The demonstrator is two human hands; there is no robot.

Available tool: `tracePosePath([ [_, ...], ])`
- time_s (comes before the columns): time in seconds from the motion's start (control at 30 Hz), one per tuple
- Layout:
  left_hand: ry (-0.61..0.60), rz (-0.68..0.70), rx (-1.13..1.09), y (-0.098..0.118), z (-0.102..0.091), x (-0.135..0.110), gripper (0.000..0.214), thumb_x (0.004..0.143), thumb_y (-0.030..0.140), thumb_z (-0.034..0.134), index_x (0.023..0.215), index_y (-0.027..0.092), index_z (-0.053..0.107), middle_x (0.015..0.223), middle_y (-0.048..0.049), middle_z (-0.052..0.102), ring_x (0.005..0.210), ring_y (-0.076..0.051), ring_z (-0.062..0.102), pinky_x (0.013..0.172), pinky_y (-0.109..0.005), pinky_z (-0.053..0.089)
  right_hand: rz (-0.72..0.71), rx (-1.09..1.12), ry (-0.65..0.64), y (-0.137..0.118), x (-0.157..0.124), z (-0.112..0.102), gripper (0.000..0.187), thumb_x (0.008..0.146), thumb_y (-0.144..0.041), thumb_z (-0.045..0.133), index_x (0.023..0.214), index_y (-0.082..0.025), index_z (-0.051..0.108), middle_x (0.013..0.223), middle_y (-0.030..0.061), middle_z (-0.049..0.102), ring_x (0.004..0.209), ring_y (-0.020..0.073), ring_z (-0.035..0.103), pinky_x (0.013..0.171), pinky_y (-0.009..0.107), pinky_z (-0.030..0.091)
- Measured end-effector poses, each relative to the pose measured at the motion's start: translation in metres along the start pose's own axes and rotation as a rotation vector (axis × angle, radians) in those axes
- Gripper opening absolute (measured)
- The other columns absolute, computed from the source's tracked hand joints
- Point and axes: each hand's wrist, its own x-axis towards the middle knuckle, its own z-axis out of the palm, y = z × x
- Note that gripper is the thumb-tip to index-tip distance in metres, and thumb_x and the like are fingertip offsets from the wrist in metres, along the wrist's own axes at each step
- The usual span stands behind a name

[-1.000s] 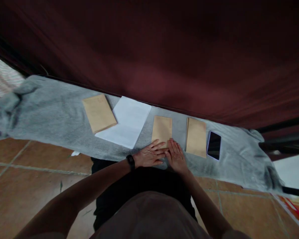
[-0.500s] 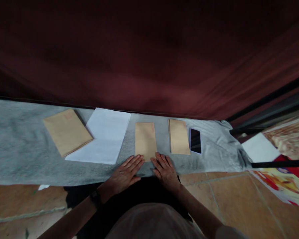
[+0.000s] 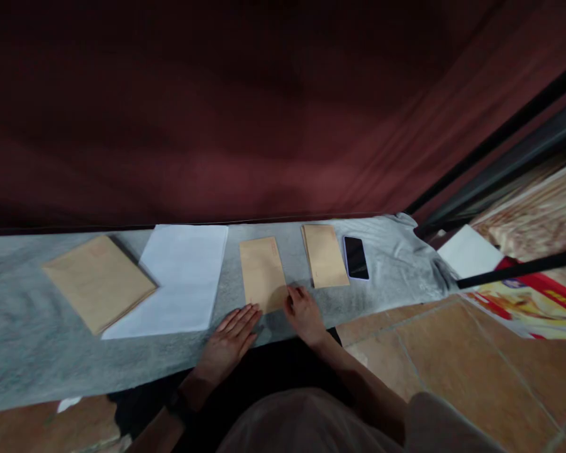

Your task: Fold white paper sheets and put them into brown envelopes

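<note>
A brown kraft envelope (image 3: 263, 270) with small red print near its top right corner lies on the grey cloth in front of me. My left hand (image 3: 232, 333) lies flat and open, its fingertips at the envelope's lower left corner. At the lower right edge, my right hand (image 3: 304, 313) has its fingers curled and pinched on the envelope's side. Right of it rests a small stack of brown envelopes (image 3: 327, 255). On the far left, a stack of larger brown envelopes (image 3: 99, 283) overlaps a pile of white paper (image 3: 183, 270).
A phone (image 3: 356, 258) with a dark screen lies right of the small stack. The grey cloth (image 3: 14, 314) covers the long narrow surface, with a dark red curtain (image 3: 245, 126) behind it. Black bars (image 3: 519, 270) and a colourful printed box (image 3: 528, 305) are at the right.
My right hand has gone from lying flat to curled fingers at the envelope's right edge. The envelope is now slightly tilted. My left hand stays flat; the view has turned a little.
</note>
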Motion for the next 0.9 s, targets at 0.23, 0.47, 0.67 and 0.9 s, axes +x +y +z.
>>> tracePosePath([
  [0.23, 0.022, -0.007, 0.016, 0.002, 0.001, -0.001, 0.05, 0.104, 0.031, 0.047, 0.153, 0.022, 0.046, 0.15, -0.0067, 0.057, 0.137, -0.022, 0.055, 0.117, -0.04, 0.043, 0.182, 0.363, -0.028, 0.002, 0.022, 0.004, 0.016, 0.084, -0.014, 0.06, 0.092, -0.019, 0.073, 0.086, 0.0026, 0.071, 0.083, 0.0184, 0.067, 0.081, 0.03, 0.055],
  [0.47, 0.153, -0.321, -0.103, 0.024, 0.003, 0.018, 0.066, 0.104, 0.034, 0.044, 0.164, 0.023, 0.018, 0.162, -0.0127, 0.04, 0.145, -0.028, 0.046, 0.113, -0.046, 0.048, 0.113, 0.756, -0.058, -0.023, 0.015, -0.003, 0.033, 0.095, -0.027, 0.046, 0.12, -0.022, 0.067, 0.097, 0.0021, 0.075, 0.08, 0.0179, 0.072, 0.068, 0.03, 0.063],
  [0.67, 0.285, -0.604, -0.336, 0.039, -0.011, 0.09, 0.078, 0.099, 0.044, 0.049, 0.164, 0.019, 0.013, 0.162, -0.0188, 0.038, 0.142, -0.038, 0.047, 0.109, -0.057, 0.05, -0.294, 0.084, 0.206, -0.063, 0.011, -0.055, 0.037, 0.102, -0.022, 0.045, 0.134, -0.024, 0.062, 0.115, 0.0059, 0.074, 0.097, 0.0178, 0.072, 0.09, 0.029, 0.059],
  [0.9, 0.209, -0.641, -0.898, 0.03, 0.037, 0.087, 0.05, 0.099, 0.032, 0.03, 0.142, 0.013, 0.047, 0.129, -0.0193, 0.068, 0.116, -0.032, 0.068, 0.1, -0.054, 0.056, -0.424, 0.035, 0.153, -0.081, 0.001, -0.052, 0.03, 0.103, -0.029, 0.051, 0.129, -0.024, 0.066, 0.132, 0.0039, 0.069, 0.119, 0.0181, 0.064, 0.109, 0.033, 0.05],
])
